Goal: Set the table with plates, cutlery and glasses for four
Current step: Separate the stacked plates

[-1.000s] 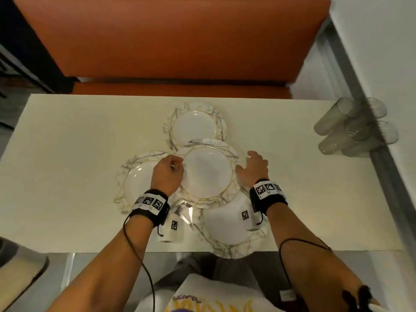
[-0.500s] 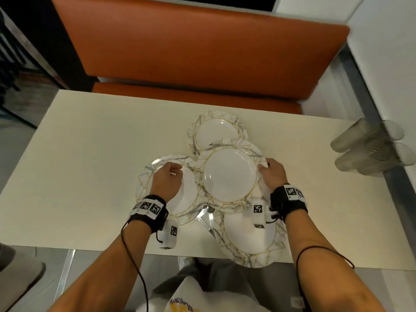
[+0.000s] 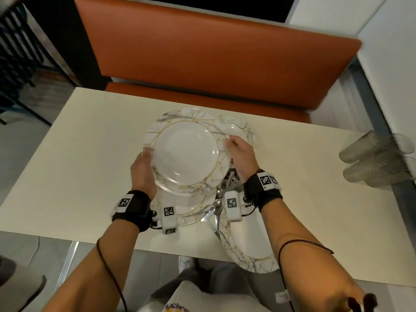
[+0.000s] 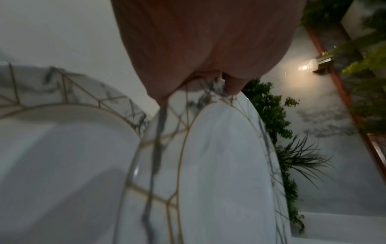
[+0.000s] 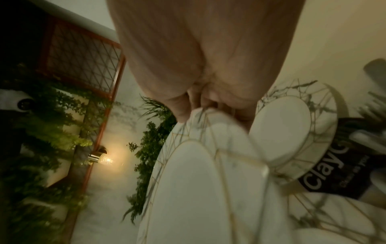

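Marbled plate [image 3: 186,152] gripped at opposite rims by left hand [image 3: 143,170] and right hand [image 3: 242,154], lifted over other plates [image 3: 252,251]; slip risks chipping them.

Dim warm indoor light, a glowing wall lamp [image 5: 104,159] in both blurred wrist views, wide-angle bending at edges.

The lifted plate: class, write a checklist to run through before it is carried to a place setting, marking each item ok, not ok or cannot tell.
1. Left hand grips the lifted plate at its rim: ok.
2. Right hand grips the opposite rim: ok.
3. Plate clear of the other plates: ok.
4. Cutlery out of the way: cannot tell; it lies beside the right wrist.
5. Glasses upright: not ok, lying down.
6. Bare table to the left: ok.
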Demonstrator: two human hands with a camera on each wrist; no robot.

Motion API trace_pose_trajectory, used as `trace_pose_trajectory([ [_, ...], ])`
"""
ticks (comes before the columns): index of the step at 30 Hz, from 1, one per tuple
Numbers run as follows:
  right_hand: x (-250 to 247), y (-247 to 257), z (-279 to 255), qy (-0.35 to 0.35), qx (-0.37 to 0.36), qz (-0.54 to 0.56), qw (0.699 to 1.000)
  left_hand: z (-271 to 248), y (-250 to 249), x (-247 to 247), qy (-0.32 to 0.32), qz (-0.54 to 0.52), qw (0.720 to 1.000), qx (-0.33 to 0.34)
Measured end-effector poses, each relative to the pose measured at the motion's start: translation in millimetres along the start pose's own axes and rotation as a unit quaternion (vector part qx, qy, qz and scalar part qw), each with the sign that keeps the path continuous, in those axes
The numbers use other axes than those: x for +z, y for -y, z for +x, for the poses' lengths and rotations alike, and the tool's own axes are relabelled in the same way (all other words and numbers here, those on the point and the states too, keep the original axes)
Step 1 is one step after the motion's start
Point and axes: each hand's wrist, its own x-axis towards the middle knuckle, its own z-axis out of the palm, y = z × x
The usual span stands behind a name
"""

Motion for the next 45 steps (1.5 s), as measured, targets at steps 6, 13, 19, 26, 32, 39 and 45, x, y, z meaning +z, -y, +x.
trace_pose_trajectory([
  [6, 24.9, -41.2, 6.3, 0.016, 0.03, -0.235, 0.971, 6.6, -13.7, -64.6, -0.111, 0.031, 0.989, 0.097],
  [13, 48.3, -87.6, 4.3, 0.034, 0.081, -0.447, 0.89, 7.8, -10.8, -109.6, -0.159, 0.048, 0.982, 0.094],
  [19, 56.7, -94.8, 5.6, 0.031, 0.105, -0.497, 0.861, 3.9, -11.0, -119.1, -0.181, 0.067, 0.977, 0.094],
  [26, 45.5, -51.5, 14.6, 0.052, 0.064, -0.306, 0.948, 13.1, -34.8, -130.5, -0.227, 0.094, 0.958, 0.149],
  [32, 21.2, 5.5, 18.1, 0.008, -0.019, -0.259, 0.966, 17.4, -62.5, -116.9, -0.206, 0.094, 0.953, 0.199],
  [39, 20.0, 16.7, 32.8, -0.044, -0.035, -0.171, 0.984, 21.8, -42.9, -91.6, -0.125, 0.047, 0.985, 0.105],
  [45, 43.5, -10.4, 25.4, -0.055, 0.036, -0.133, 0.989, 12.0, -20.5, -54.5, -0.095, -0.026, 0.994, -0.05],
])
